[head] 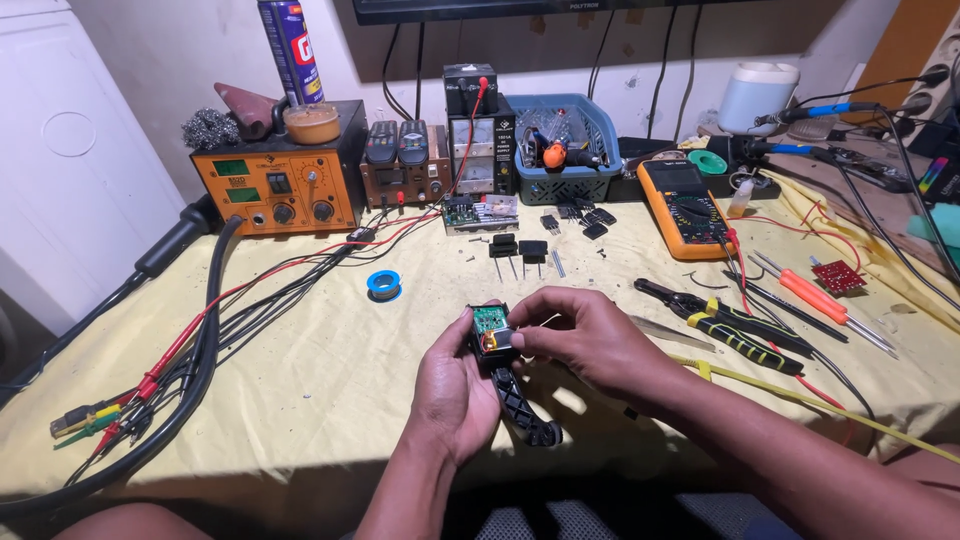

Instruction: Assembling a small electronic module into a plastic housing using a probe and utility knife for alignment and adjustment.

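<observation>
Cradling an opened small black device (497, 345) over a yellow-clothed workbench (330, 400), a person's left hand (455, 395) grips the casing from below while the right hand (585, 340) comes in from the right, fingertips pinched on the exposed innards beside a small green circuit board (490, 318). The device sits directly between the two hands, held just above the cloth; its long axis runs from the board end, pointing away from the person, down to a black strap-like tail (525, 410) that curls toward the body below the left palm. Both hands touch it, the left carrying the weight, the right working at its upper side.

Beyond the fingertips lies a blue roll of tape (384, 284), with loose black components (520, 250) further out. To the right of the right hand rest yellow-handled pliers (735, 330) and an orange-handled screwdriver (815, 297); further back sits an orange multimeter (685, 205). Far left of the left hand stands an orange, box-shaped soldering station (280, 180), a blue-and-yellow spray can (292, 50) rising behind it, and a blue plastic basket (565, 150) near the wall.
</observation>
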